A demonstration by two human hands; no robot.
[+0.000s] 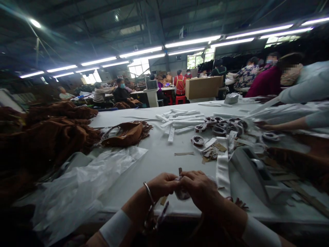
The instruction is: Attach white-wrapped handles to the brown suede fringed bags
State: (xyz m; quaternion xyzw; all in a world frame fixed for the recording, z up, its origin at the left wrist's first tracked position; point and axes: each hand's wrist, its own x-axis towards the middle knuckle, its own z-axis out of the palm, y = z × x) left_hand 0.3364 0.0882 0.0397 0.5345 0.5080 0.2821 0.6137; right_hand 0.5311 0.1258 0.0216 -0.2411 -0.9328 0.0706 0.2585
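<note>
At the near table edge, my left hand (161, 184) and my right hand (202, 188) meet with fingers pinched on one small wrapped coil (182, 195). It resembles the plastic-wrapped brown coils further up the table; the fingers cover much of it. A short brown strip (180, 169) sticks up between the hands. Below my left wrist, which wears a silver bangle, hangs what looks like a pair of scissors (162, 214), dark and partly blurred. Ahead of the hands lies a flat tan strip (184, 153). Several wrapped coils (219, 129) are piled to the right.
A grey tape dispenser (259, 178) stands right of my hands. Clear plastic bags (95, 175) and a brown fringed bag (125, 133) lie left, beside heaped brown material (51, 137). White padded strips (180, 120) lie ahead. A co-worker's arm (288, 125) reaches in from the right.
</note>
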